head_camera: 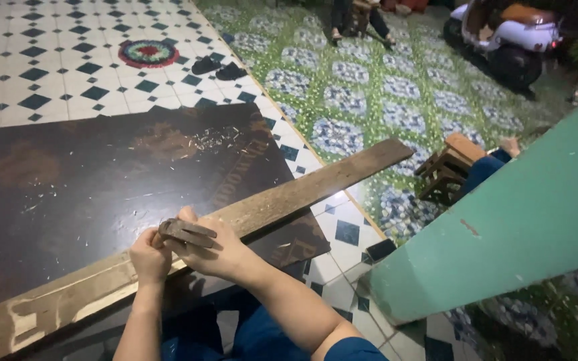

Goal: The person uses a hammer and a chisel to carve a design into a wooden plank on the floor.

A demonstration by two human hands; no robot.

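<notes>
Left hand (150, 257) and right hand (217, 249), grips closed round rusty tool (186, 232), over wooden plank (289, 197)

No packages, signs or screens showing. Only marking: faded gold lettering running along the right edge of the dark brown board (102, 194) lying flat on the tiled floor (48, 67).

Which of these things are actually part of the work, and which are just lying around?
In use:
- long wooden plank, lying across the dark board
- small wooden tool, gripped by the left hand and right hand

Lying about:
- dark slippers
- round mat
- wooden stool
- scooter
</notes>
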